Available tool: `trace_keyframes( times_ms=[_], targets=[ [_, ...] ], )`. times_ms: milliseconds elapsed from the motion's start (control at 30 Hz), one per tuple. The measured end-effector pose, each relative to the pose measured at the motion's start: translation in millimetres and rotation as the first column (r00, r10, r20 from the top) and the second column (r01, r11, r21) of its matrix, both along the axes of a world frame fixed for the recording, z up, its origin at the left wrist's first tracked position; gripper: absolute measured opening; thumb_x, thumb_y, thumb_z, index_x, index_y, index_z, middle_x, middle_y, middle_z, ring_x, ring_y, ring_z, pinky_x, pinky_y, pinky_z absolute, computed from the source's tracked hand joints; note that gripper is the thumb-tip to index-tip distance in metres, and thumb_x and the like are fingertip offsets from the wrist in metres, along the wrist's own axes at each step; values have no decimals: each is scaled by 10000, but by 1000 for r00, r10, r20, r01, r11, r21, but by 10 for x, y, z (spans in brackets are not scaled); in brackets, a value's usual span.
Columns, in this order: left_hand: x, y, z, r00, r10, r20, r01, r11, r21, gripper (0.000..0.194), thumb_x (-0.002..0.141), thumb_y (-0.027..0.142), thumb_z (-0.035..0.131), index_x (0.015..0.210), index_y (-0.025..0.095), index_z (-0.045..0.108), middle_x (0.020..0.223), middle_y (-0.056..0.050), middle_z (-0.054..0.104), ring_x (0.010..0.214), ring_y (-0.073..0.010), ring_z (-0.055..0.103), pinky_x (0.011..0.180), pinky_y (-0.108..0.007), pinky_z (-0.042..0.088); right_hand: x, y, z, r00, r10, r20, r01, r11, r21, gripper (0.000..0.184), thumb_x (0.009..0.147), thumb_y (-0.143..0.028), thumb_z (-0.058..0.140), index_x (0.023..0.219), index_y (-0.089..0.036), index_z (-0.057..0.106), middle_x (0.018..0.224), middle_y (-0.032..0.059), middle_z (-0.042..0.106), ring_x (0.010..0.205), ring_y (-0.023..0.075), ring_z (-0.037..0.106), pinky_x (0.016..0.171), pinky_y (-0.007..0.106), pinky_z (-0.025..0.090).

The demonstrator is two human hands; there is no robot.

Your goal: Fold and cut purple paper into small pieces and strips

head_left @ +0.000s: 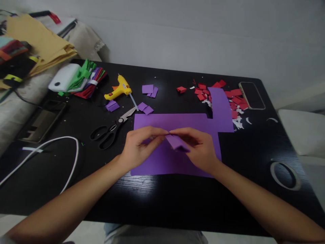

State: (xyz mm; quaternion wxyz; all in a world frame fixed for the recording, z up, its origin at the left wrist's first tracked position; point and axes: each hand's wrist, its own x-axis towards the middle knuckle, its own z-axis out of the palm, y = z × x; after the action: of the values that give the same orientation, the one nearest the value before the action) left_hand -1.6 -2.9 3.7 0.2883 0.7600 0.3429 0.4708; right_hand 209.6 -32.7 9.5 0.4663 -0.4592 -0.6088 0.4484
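Observation:
Both of my hands meet above a large purple sheet of paper [157, 162] on the black table. Between them is a small folded piece of purple paper [177, 142]. My left hand [143, 145] pinches its far left end between thumb and fingertips. My right hand [199, 144] grips the same piece from the other side, fingers closed on it. The piece is tilted, its near end slightly blurred. A purple paper strip [222, 110] overlaps the sheet's far right corner. Small purple paper squares [148, 89] lie beyond the sheet, some of them near the scissors.
Black-handled scissors [113, 130] and a yellow glue gun [118, 89] lie to the left. Red paper pieces [236, 100] and a phone [252, 95] are at the far right. A tape roll [273, 173] sits on the right, and a white cable [76, 152] curves at left.

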Motion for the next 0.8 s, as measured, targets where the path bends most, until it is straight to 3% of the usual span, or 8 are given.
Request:
trace_keyframes(
  times_ms=[133,300,433,600,800],
  targets=[
    [-2,0,-11,998,-44,41,45,999,-15,126,925,131,704,1005,199,775,937,-40,811,869,-147,764,819,-249,607,1,22,-19,998,-3,-55,4,999,33,264,891,-118,711,1041,-309,813,1031,-10,817,966,167,780,881,311,649],
    [-12,2,-57,991,-87,98,96,992,-85,149,886,163,760,1034,185,756,957,-72,789,871,-169,751,795,-281,617,20,34,-47,999,-34,10,32,995,89,278,867,-111,738,1000,-336,833,1004,-5,802,933,174,768,813,310,652],
    [8,-19,-79,993,-54,108,63,995,-80,70,885,176,782,947,188,753,888,-45,786,831,-151,742,771,-264,596,-6,7,-57,997,-65,38,61,992,115,216,855,-143,792,970,-322,828,968,-13,809,892,171,767,790,307,646],
    [60,-60,-79,990,50,130,-21,977,-214,109,847,187,817,894,178,719,801,-6,757,699,-112,704,675,-220,573,-63,-27,-29,990,-141,21,141,990,10,111,818,-229,854,899,-256,784,860,-12,802,773,171,772,773,319,668],
    [95,-66,-57,978,47,203,15,956,-294,149,839,176,809,899,179,673,774,15,716,663,-91,671,645,-200,560,-87,-33,-35,988,-155,-6,155,987,-39,171,814,-276,860,898,-228,719,829,0,778,766,172,770,755,313,667]
  ],
)
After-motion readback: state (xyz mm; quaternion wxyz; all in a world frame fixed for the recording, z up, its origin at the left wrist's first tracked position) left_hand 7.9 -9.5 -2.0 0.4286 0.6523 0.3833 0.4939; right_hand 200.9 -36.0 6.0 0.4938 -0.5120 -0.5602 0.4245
